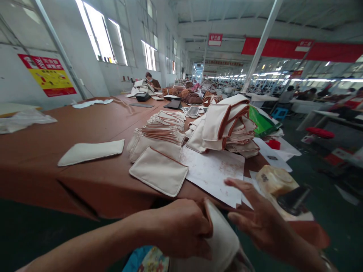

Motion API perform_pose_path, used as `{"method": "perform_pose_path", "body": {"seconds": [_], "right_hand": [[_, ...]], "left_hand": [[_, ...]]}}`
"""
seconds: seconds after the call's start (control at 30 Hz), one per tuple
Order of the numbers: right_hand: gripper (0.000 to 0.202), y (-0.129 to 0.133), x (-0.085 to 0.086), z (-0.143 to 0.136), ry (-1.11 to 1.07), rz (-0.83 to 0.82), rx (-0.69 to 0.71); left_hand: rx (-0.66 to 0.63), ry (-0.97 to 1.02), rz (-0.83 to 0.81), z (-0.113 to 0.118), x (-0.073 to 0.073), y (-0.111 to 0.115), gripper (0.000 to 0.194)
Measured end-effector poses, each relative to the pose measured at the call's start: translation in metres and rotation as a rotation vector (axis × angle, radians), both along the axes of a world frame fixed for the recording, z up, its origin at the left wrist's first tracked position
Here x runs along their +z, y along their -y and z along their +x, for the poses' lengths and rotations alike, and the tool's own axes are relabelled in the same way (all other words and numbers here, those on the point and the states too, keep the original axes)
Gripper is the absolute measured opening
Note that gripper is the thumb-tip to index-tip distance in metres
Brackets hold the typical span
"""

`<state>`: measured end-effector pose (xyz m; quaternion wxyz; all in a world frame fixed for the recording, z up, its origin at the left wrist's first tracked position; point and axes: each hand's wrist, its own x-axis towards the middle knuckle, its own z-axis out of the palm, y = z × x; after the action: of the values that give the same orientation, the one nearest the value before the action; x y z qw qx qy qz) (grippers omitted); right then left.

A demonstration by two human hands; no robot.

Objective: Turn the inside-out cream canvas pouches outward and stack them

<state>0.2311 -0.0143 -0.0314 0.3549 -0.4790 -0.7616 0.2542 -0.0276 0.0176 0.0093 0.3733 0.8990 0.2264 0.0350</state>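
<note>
While left fingers (204, 226) grip cloth (222, 231), right fingers (246, 189) spread.

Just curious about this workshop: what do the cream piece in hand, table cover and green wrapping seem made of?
Cream piece: matte fabric or imitation leather, perhaps; it bends softly. Table cover: probably vinyl or leatherette, smooth with a dull sheen. Green wrapping: likely plastic, glossy and creased.

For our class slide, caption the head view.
Left hand gripping a cream fabric piece, right hand open, at a brown-covered table.

A factory workshop; stitched pieces (216, 120) piled on a worktable (93, 122); strip lights (352, 80); red banners (275, 48) overhead.
</note>
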Motion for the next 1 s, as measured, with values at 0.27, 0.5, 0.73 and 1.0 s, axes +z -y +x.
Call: {"method": "perform_pose_path", "body": {"seconds": [0.27,0.5,0.73,1.0], "right_hand": [[0.04,0.007,-0.013,-0.084,-0.301,-0.338,0.389],[0.035,-0.013,-0.037,-0.053,-0.406,-0.399,0.237],[0.02,-0.015,-0.027,-0.049,-0.155,-0.073,0.258],[0.016,0.009,-0.027,-0.052,-0.043,0.276,0.249]], "left_hand": [[0.025,-0.064,-0.59,-0.023,0.001,-0.026,0.025],[0.294,0.207,-0.801,-0.046,-0.04,-0.023,0.044],[0.287,0.194,-0.604,-0.019,-0.025,-0.01,0.042],[0.318,0.243,-0.764,-0.019,-0.032,-0.008,0.045]]}}
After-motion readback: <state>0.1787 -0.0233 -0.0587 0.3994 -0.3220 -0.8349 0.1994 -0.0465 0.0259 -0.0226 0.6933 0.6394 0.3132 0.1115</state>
